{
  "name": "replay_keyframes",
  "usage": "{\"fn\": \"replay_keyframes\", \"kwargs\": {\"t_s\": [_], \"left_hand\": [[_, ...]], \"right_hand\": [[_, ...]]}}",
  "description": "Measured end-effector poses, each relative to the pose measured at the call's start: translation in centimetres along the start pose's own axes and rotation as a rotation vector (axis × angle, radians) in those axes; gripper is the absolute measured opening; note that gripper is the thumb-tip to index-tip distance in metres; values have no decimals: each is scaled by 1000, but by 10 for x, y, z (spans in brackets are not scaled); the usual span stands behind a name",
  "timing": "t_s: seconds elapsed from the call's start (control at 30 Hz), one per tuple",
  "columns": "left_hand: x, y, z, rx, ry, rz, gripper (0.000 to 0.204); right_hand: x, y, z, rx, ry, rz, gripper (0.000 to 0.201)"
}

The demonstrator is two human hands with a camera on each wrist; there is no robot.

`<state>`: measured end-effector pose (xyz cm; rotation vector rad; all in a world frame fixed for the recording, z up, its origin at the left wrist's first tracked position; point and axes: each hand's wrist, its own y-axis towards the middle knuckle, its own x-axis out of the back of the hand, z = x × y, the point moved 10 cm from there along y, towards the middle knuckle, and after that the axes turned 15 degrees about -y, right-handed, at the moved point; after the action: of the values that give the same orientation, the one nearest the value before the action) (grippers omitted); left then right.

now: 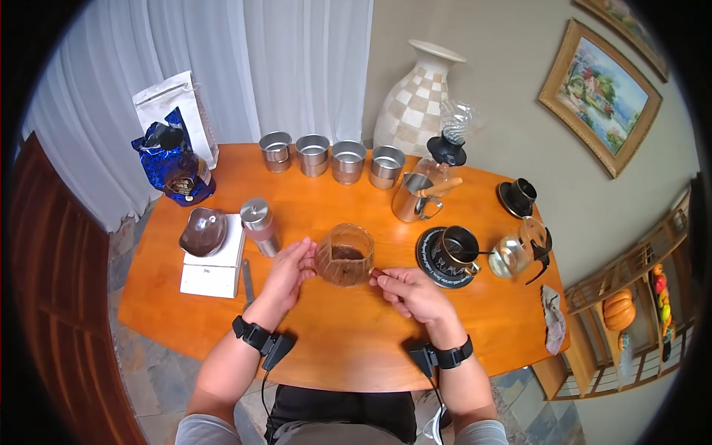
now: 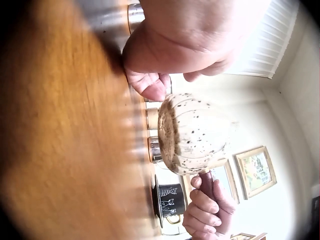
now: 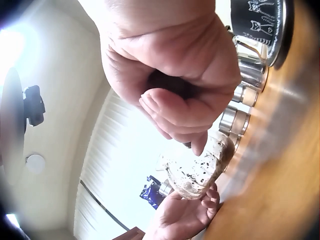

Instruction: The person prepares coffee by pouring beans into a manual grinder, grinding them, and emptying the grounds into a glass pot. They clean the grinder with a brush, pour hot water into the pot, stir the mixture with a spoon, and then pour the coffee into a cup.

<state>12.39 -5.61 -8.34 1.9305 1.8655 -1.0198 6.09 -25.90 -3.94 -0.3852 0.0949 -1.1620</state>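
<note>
A ribbed glass pot (image 1: 345, 268) with dark grounds inside is raised over the table in front of me, tilted in both wrist views. My right hand (image 1: 412, 292) grips its brown wooden handle (image 2: 206, 183), fingers curled round it. Dark specks dot the glass wall (image 2: 192, 131). At the pot's left side is my left hand (image 1: 288, 273), its relaxed fingertips right at the glass. In the right wrist view the left palm (image 3: 182, 217) faces the pot from the far side.
Left: white scale (image 1: 211, 276) with a dark bowl (image 1: 203, 231), grinder (image 1: 260, 227), blue bag (image 1: 175, 167). Behind: several metal cups (image 1: 348, 162), a metal pitcher (image 1: 412, 199). Right: black cup (image 1: 457, 248) on a saucer, glass server (image 1: 512, 256), cloth (image 1: 552, 319).
</note>
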Motion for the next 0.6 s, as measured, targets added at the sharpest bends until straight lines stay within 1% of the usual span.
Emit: {"fn": "replay_keyframes", "kwargs": {"t_s": [0.07,0.13,0.23,0.3,0.33,0.4,0.43,0.47,0.53,0.6], "left_hand": [[-1,-1,0,-1,-2,6,24],[-2,-2,2,4,9,20,25],[-2,2,5,22,25,29,25],[-1,1,4,14,12,4,24],[-4,1,4,25,22,16,24],[-1,-1,3,17,22,-16,25],[-2,1,4,28,28,-10,25],[-1,1,4,25,33,-9,25],[3,1,5,24,33,-23,25],[1,3,4,28,1,6,26]], "right_hand": [[7,0,1,22,59,-63,24],[18,1,-3,21,57,-112,24],[25,1,-2,9,7,-111,24],[13,0,0,18,37,-29,24],[13,0,0,18,47,-46,24],[17,0,0,10,68,-110,23],[23,1,-2,9,20,-155,23],[26,0,-4,2,27,-160,23],[23,1,-5,7,-38,-97,23],[12,-3,3,1,-26,-48,21]]}}
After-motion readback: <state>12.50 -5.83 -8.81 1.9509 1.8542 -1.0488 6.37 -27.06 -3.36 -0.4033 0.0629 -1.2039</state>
